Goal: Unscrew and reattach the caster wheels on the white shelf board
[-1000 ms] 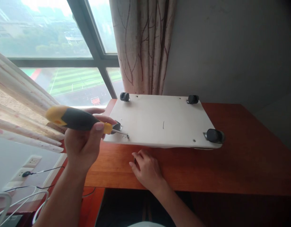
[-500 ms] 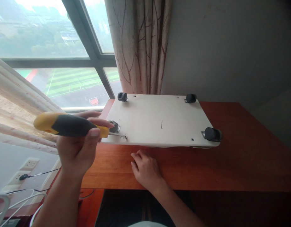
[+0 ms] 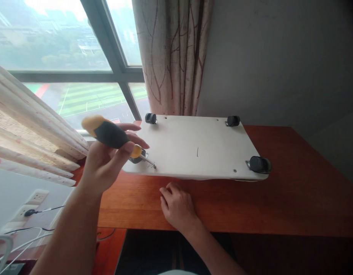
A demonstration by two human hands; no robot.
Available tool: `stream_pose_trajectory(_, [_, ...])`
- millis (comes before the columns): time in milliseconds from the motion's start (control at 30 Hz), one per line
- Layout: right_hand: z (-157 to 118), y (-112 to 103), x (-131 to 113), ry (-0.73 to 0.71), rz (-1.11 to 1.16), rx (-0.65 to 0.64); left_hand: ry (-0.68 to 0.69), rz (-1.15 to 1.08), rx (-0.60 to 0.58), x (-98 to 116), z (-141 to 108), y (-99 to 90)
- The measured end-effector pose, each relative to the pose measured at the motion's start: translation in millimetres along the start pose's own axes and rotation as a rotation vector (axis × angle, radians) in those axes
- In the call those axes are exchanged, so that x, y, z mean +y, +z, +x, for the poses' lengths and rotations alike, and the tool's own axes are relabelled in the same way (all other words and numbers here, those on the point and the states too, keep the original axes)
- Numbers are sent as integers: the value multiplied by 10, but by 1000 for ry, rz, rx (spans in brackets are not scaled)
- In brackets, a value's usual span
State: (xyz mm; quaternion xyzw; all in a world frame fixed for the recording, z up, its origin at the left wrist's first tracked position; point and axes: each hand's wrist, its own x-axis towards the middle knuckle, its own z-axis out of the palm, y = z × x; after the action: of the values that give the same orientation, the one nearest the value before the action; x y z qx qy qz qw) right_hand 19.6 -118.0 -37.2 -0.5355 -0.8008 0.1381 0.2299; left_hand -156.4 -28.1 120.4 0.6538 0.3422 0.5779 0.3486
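Note:
My left hand [image 3: 106, 164] is closed around the yellow and black handle of a screwdriver [image 3: 112, 134]. The screwdriver slants down to the right, its tip at a small screw [image 3: 154, 166] near the front left corner of a white board [image 3: 182, 143]. Partly behind the hand and handle is a black caster [image 3: 136, 158] on that corner. My right hand [image 3: 178, 204] rests on the wooden table [image 3: 136, 208] just in front of the board, fingers curled in. Whatever those fingers hold, if anything, is hidden.
More black casters, one of them at the front right [image 3: 259, 165], stand at the board's other corners. A window [image 3: 70, 76] and curtains [image 3: 173, 57] are behind and to the left. Wall sockets [image 3: 30, 210] with cables are at the lower left.
My left hand has tipped the screwdriver steeper, its handle swinging up and to the right while the tip stays at the screw. My right hand has hardly moved.

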Motion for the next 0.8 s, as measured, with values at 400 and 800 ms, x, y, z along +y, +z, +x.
stream_pose_trajectory(400, [-23,36,36,-6,16,130,246,-378,130,-25,454,460])
stream_pose_trajectory(800, [-84,36,140,-19,362,364,140,-459,71,78,421,429])
